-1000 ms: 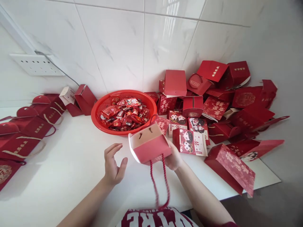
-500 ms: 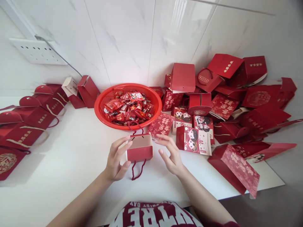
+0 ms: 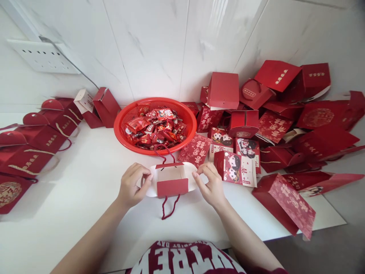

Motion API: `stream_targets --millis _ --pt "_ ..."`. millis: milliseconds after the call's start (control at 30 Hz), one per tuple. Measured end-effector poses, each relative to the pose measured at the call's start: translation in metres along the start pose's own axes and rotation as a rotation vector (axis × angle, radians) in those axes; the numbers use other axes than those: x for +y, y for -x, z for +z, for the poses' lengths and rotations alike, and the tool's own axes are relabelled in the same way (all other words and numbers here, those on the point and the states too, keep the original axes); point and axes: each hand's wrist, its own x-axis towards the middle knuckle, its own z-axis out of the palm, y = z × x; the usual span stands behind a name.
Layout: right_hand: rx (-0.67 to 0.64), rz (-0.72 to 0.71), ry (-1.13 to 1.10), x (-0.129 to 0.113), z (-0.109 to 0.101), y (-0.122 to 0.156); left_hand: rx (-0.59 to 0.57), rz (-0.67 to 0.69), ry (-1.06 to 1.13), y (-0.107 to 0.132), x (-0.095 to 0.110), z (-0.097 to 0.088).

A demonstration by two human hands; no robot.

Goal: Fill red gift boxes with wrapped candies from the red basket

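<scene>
In front of me stands a small red gift box (image 3: 172, 187) with its top open and its pale inside showing. Dark red cord handles hang from its near and far sides. My left hand (image 3: 133, 183) pinches the rounded white flap at the box's left end. At the other end, the matching flap is between the thumb and fingers of my right hand (image 3: 210, 184). Both flaps are spread outward. Just beyond the box, a red plastic basket (image 3: 118, 131) holds many wrapped candies (image 3: 156, 127); the far cord handle reaches its rim.
Along the left runs a row of closed red boxes (image 3: 42, 142) with rope handles. Two narrow boxes (image 3: 107, 106) stand by the wall below a socket panel (image 3: 42, 56). Many red boxes (image 3: 273, 121) are heaped at right, one (image 3: 285, 205) reaching the table's edge.
My hands have closed on the end flaps and moved apart, drawing them outward. The box's opening is wider and its inside shows more. The view has shifted slightly.
</scene>
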Motion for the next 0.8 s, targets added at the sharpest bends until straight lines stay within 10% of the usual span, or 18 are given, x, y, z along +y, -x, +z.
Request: stream_targets --millis 133,333,600,800 --pt "-0.217 0.163 -0.093 -0.002 0.01 -0.001 -0.25 -0.267 0.064 0.0 0.004 0.006" --pt "-0.349 0.364 -0.117 -0.006 0.025 -0.001 -0.24 -0.63 0.274 0.006 0.014 0.024" --pt "-0.24 0.265 -0.125 -0.014 0.028 0.003 -0.161 -0.667 0.387 0.017 0.017 0.032" --pt "-0.209 -0.102 -0.24 -0.012 0.019 0.002 -0.173 -0.57 0.379 0.018 0.019 0.03"
